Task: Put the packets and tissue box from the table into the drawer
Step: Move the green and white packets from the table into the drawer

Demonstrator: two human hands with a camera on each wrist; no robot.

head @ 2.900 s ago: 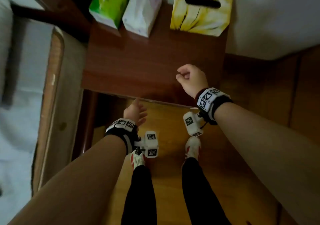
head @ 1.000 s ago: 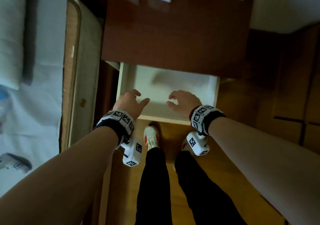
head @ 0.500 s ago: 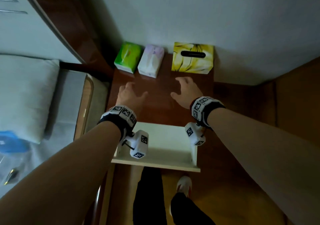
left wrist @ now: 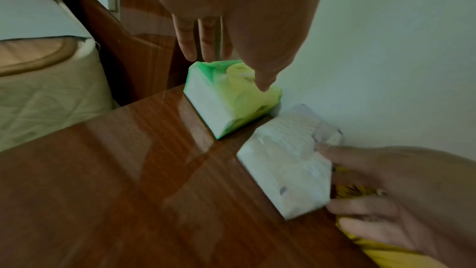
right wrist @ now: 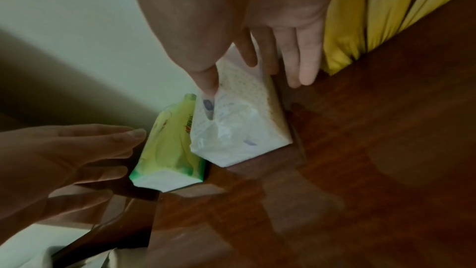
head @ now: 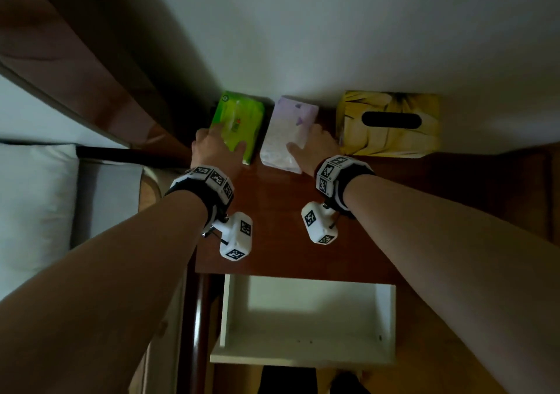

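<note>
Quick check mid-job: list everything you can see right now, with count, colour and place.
green packet: 1, green, table's back left, against the wall
white packet: 1, white and lilac, right of the green packet
tissue box: 1, yellow, table's back right
table: 1, dark reddish wood, by the wall
drawer: 1, white, pulled open below the table front, nothing visible inside
bed: 1, white bedding, left
left hand: 1, closing on the green packet
right hand: 1, closing on the white packet
</note>
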